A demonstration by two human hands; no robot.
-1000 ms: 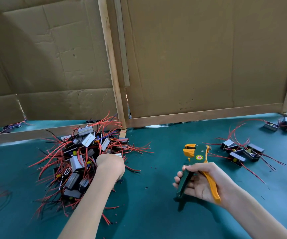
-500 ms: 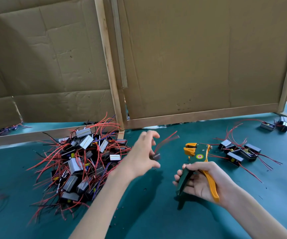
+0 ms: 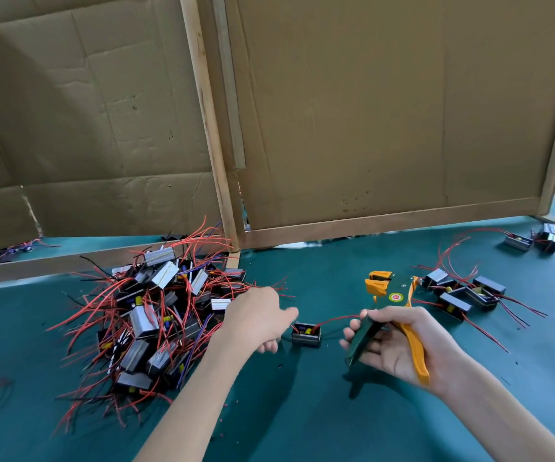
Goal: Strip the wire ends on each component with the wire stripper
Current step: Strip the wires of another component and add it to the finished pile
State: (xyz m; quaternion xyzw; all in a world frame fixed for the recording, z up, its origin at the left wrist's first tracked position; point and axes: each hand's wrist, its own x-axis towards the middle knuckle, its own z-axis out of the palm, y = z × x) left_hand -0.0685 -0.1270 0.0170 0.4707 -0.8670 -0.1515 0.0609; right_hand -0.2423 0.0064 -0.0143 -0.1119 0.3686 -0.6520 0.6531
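Component [image 3: 306, 333] lies on mat [image 3: 302, 415] between hands; left hand [image 3: 256, 320] loose beside it, holding nothing; right hand [image 3: 396, 345] clasps wire stripper [image 3: 390, 296]; best feed its red wire [image 3: 336, 319] squarely into the jaws.

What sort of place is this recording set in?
Probably a small electronics assembly workstation: a large heap of identical black box components with red wires, a teal-covered bench fenced by cardboard panels in wooden frames, and a green-and-orange wire stripper gripped in the right hand.
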